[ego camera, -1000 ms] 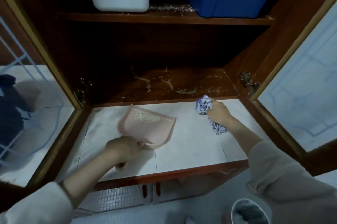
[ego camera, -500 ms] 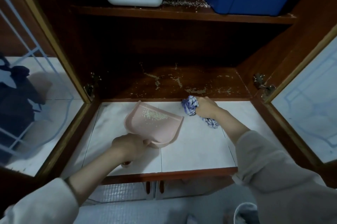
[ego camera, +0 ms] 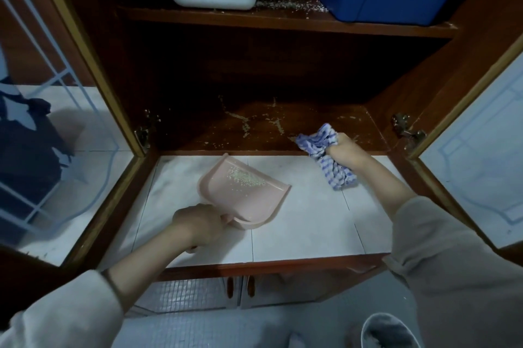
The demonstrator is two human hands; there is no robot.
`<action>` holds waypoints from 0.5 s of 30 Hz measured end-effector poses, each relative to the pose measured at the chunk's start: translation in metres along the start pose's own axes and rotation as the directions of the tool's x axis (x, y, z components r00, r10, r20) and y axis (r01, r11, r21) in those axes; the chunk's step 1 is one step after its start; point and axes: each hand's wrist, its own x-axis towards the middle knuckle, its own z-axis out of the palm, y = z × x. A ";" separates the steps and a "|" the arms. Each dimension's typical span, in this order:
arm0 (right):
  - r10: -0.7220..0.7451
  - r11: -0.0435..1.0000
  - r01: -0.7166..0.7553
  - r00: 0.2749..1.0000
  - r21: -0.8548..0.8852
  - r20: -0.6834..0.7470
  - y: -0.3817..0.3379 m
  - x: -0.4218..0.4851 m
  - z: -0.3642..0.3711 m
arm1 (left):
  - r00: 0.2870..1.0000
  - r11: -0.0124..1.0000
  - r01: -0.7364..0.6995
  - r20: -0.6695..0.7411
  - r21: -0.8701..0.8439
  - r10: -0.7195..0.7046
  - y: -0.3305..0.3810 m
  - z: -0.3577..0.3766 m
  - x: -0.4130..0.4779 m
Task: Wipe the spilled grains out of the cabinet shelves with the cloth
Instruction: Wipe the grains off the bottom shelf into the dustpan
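Head view. Risks first. The dustpan (ego camera: 246,192) lies on the white counter (ego camera: 311,220), its lip short of the lower shelf (ego camera: 325,118) edge and left of the cloth (ego camera: 318,139). Grains swept straight forward would miss it and scatter on the counter. Tipping the dustpan would dump the grains already in it. Beyond the dustpan, grain trails (ego camera: 246,124) cross the lower shelf. Above, more grains (ego camera: 288,5) sit on the upper shelf (ego camera: 283,20); wiping those could rain them down.

Hands: the left hand (ego camera: 198,223), nearer than the dustpan, is curled round its handle. The right hand (ego camera: 346,153), beyond and right of the dustpan, is fisted round the bunched striped cloth, which seems to touch the shelf front, though it is dim there.
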 end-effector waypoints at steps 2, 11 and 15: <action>-0.026 0.993 0.031 0.998 -0.114 0.049 -0.007 -0.002 0.005 | 1.000 0.999 -0.024 -0.012 0.028 0.024 0.001 -0.002 -0.002; -0.001 0.994 0.013 0.995 -0.111 0.101 -0.002 -0.013 0.019 | 0.996 0.989 -0.086 -0.003 -0.124 0.086 -0.007 -0.005 0.003; 0.054 0.989 -0.032 0.987 0.148 -0.148 0.007 -0.013 0.007 | 0.972 0.935 -0.233 -0.079 -0.268 0.220 -0.008 -0.007 0.007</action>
